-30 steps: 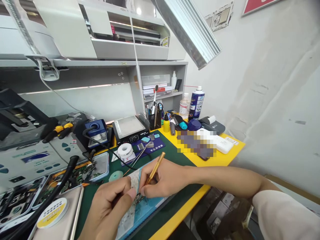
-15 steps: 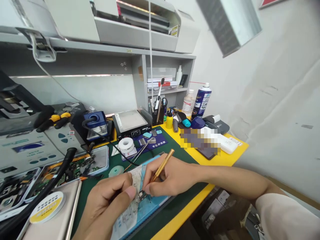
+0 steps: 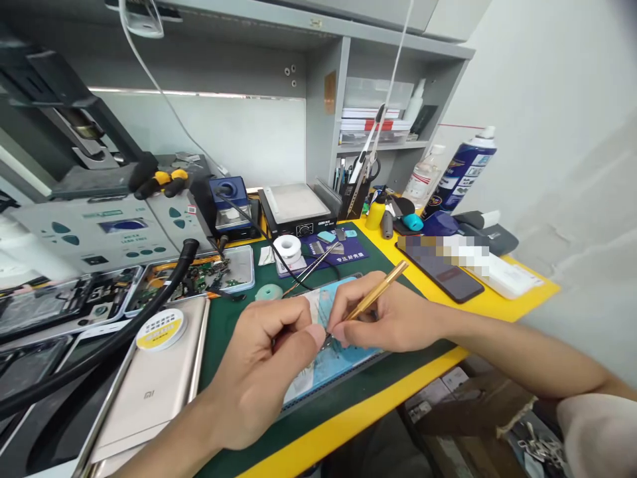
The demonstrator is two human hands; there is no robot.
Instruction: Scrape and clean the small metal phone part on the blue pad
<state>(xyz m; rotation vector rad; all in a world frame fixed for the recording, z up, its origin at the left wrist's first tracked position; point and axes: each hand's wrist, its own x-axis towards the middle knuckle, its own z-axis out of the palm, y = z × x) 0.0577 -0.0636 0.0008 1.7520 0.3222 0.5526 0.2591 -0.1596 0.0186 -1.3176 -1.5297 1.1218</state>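
My right hand (image 3: 398, 325) holds a slim gold pen-shaped tool (image 3: 382, 287) at a slant, like a pencil, with its tip down among the fingers and hidden. Close on its left, my left hand (image 3: 263, 372) is closed, thumb against bent forefinger, at a small dark part (image 3: 326, 341) that is mostly covered; whether the fingers grip it is unclear. Both hands are over a blue and white work pad (image 3: 311, 382) on the green mat (image 3: 343, 425). Behind them lie tweezers (image 3: 311, 269), a solder reel (image 3: 288, 247) and a pale green roll (image 3: 269, 293).
Left of my hands lie a gold phone back (image 3: 164, 385) with a round tin (image 3: 162, 329) on it, a black hose (image 3: 124, 332) and a tray (image 3: 243, 269) of circuit boards. A hot plate (image 3: 298, 202) stands behind. On the right lies a dark phone (image 3: 448, 275).
The view has swung left and down, so things appear farther right and higher. My hands keep their places over the pad, and the gold tool stays in my right fingers.
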